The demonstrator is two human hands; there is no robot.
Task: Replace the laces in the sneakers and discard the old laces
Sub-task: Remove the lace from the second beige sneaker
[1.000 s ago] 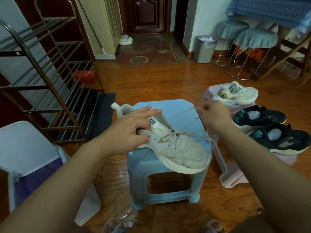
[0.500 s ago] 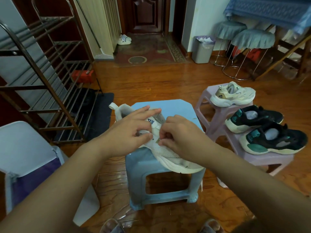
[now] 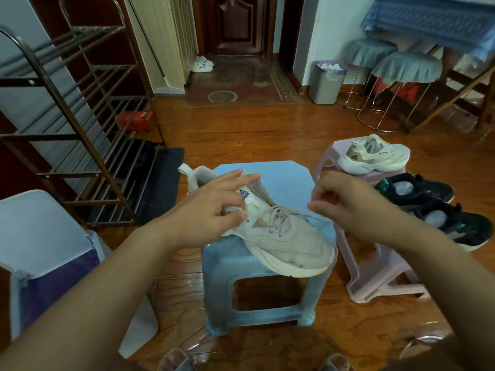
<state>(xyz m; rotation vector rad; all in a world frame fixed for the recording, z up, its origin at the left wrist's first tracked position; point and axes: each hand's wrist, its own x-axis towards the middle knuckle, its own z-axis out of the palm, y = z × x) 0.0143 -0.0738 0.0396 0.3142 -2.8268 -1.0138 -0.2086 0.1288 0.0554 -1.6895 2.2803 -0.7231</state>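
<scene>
A pale beige sneaker [image 3: 284,242] lies on the blue plastic stool [image 3: 284,178], toe toward me and to the right. My left hand [image 3: 211,207] holds its collar and tongue, thumb against the side. My right hand [image 3: 345,202] is lifted to the right of the shoe and pinches a strand of the old beige lace [image 3: 302,216], which runs taut from the eyelets to my fingers. The rest of the lace [image 3: 278,223] stays crossed through the lower eyelets.
A pink stool [image 3: 375,285] at the right carries the matching beige sneaker [image 3: 375,156] and two black sneakers [image 3: 439,210]. A grey waste bin [image 3: 326,81] stands by the far wall. A metal shoe rack [image 3: 80,129] fills the left; a white folding chair [image 3: 34,236] is near left.
My right hand was at the eyelets beside my left hand half a second ago; it has now pulled away to the right, drawing a lace strand out. My left hand stays on the shoe.
</scene>
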